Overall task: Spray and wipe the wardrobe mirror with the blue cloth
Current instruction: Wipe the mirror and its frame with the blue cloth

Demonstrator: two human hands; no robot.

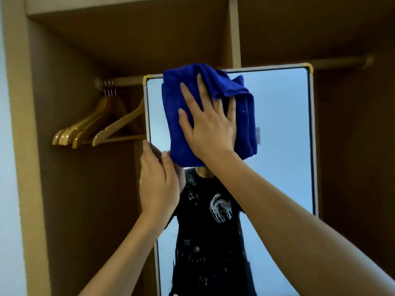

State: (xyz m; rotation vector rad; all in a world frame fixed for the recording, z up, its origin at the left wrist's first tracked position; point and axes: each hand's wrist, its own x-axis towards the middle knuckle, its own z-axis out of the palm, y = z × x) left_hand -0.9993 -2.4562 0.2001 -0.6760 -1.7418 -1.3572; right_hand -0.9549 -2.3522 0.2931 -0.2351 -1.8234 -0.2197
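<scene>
My right hand [210, 127] was flat, fingers spread, pressing the blue cloth [205, 116] against the upper part of the mirror [282, 129], the cloth bunched over the top edge. My left hand [158, 184] gripped the mirror's left frame edge just below the cloth. Wooden hangers [94, 129] hung on the rail [121, 81] to the left, inside the wardrobe [64, 189].

No words, numbers or brand names can be read anywhere. The black shirt [210, 231] reflected in the mirror [282, 129] carries only a white cat drawing and small stars. A pale tag [258, 135] on the blue cloth [173, 116] is too blurred to read.
</scene>
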